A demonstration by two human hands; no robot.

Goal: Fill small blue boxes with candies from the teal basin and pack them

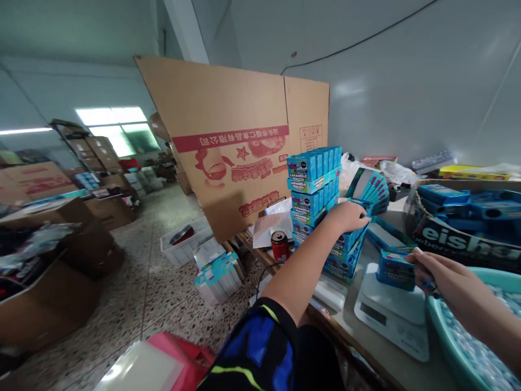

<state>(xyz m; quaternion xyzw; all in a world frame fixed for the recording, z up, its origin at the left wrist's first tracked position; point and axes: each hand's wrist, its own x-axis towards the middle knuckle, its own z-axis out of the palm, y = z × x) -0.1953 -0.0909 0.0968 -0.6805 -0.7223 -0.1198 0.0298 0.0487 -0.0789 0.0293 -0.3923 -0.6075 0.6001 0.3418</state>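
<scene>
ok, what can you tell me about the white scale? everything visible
The white scale looks like smooth plastic: a low, rounded-corner body with a raised platform and a dark rectangular display whose reading is illegible. Faint markings show beside the display. It lies flat on the table, next to the teal basin; whether they touch is unclear. A blue box appears to rest on its platform, gripped at one edge by the right hand.

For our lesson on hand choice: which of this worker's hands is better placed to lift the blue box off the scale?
Probably the right hand: it is at the edge of the blue box on the scale. The left hand is farther away, at the stacked boxes.
</scene>
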